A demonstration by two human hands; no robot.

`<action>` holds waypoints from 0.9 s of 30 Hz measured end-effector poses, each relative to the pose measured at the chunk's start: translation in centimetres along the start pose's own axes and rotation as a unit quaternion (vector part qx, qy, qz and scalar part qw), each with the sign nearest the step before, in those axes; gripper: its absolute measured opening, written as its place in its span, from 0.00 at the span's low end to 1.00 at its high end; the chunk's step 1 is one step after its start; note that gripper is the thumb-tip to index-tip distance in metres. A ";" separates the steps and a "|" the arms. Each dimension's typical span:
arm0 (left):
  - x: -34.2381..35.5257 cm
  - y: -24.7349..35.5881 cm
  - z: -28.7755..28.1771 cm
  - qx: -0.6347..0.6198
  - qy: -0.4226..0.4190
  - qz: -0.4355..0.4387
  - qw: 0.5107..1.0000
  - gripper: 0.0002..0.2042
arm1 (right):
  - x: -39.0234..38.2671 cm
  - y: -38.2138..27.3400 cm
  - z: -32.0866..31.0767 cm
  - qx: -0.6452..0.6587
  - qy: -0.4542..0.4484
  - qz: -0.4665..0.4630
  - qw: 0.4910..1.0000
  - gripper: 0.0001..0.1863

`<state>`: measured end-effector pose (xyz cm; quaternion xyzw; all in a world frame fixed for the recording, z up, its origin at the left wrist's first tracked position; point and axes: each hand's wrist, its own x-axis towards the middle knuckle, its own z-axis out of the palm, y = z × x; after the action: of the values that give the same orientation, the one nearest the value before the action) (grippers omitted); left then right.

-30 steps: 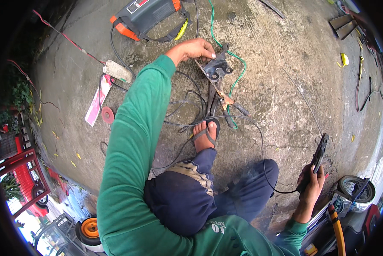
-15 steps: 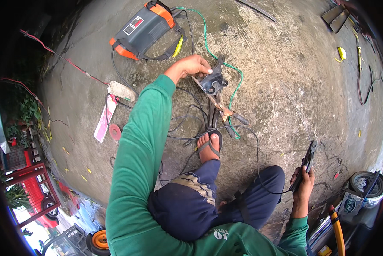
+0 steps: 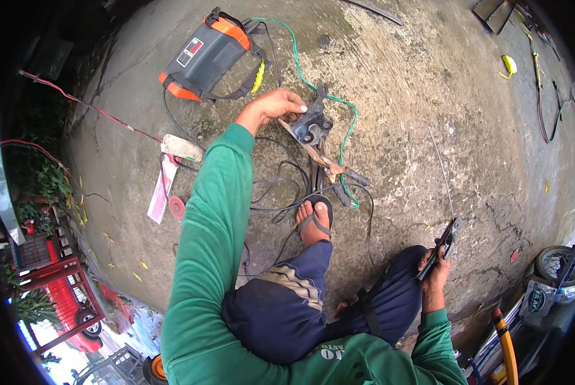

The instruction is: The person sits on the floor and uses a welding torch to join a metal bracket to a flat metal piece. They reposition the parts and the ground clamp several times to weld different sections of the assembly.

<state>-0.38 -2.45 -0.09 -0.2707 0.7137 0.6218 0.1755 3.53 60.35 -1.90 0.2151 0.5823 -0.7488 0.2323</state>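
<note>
My left hand [image 3: 271,107], its fingers bent, grips a black metal bracket [image 3: 313,120] with round holes, set along a rusty flat bar [image 3: 300,138]. Under these lie dark metal pieces and handles [image 3: 355,177], near my sandalled foot [image 3: 313,221]. At lower right, beside my knee, my right hand [image 3: 435,273] is closed on a black electrode holder [image 3: 442,244]; a long thin rod [image 3: 442,179] extends from its jaw toward the upper middle. A dark cable runs from the holder across the concrete, and a green cord [image 3: 350,115] loops round the metal pieces.
A grey-orange machine [image 3: 207,58] with straps sits at upper left. A white socket strip [image 3: 181,147], pink-white packet [image 3: 159,199] and red disc [image 3: 176,206] lie left. A yellow tape measure [image 3: 509,65] and metal plates lie upper right; wheels [image 3: 557,266] and a yellow bar [image 3: 505,340] lower right.
My right hand and the holder have moved left, toward my knee, the rod moving with them. My left hand stays on the bracket. The whole view has also shifted a little.
</note>
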 end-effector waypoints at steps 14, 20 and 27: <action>-20.8 -1.2 11.4 0.005 -0.007 0.081 0.997 0.09 | 1.1 1.3 -1.9 0.059 -0.011 0.015 0.998 0.21; -20.7 -5.7 19.4 0.258 0.060 0.133 0.955 0.16 | 1.3 1.8 -2.2 0.079 -0.038 0.013 0.996 0.20; -18.3 -8.7 23.6 0.389 0.209 0.054 0.895 0.25 | 1.1 1.9 -2.7 0.109 -0.064 0.010 0.992 0.19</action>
<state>17.34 23.13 -0.14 -0.2658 0.9323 0.2319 0.0797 3.91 62.47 -4.65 0.1960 0.4793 -0.8176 0.2516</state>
